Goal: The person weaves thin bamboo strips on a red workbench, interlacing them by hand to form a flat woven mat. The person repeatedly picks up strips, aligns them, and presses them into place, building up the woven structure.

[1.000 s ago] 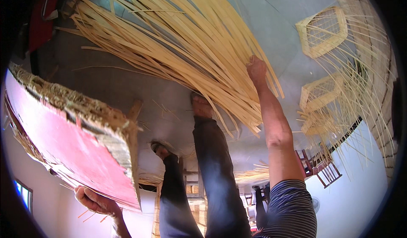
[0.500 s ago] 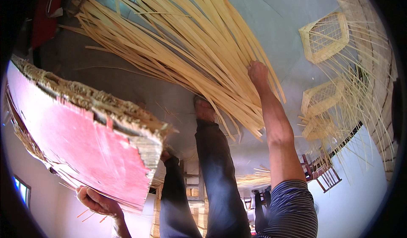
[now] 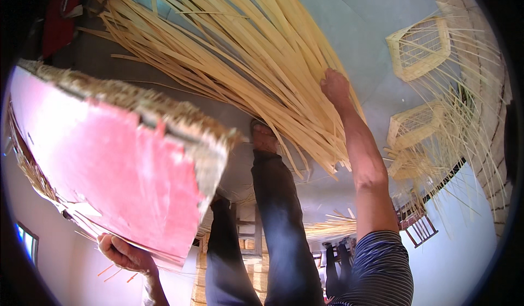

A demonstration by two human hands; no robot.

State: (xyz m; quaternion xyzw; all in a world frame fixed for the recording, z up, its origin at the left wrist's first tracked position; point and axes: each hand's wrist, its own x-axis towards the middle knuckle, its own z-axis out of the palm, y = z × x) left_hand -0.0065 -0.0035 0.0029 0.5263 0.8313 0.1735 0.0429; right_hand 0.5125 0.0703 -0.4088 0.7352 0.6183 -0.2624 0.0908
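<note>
Long flat pale-yellow bamboo strips [image 3: 262, 60] fan across the floor in a large loose bundle. My right hand [image 3: 335, 87] is closed at the bundle's right side, gripping some strips. At lower left, my left hand [image 3: 123, 251] curls its fingers around thin strips [image 3: 90, 224], whose reddish ends poke out below it. Close above that hand, a thick board [image 3: 125, 164] with a worn pink-red face and a ragged, fibrous top edge fills much of the left side. It hides part of what the left hand holds.
At right lie half-woven hexagonal baskets [image 3: 420, 49] with loose strip ends spreading outward. Another strip pile [image 3: 330, 228] lies behind my legs, near another person's legs [image 3: 335, 268]. A wooden chair [image 3: 421, 231] stands by the wall. My foot [image 3: 265, 137] touches the bundle's edge.
My right hand has shifted slightly up and right along with the strips near it. The pink board appears a little farther right and larger. My left hand has barely moved.
</note>
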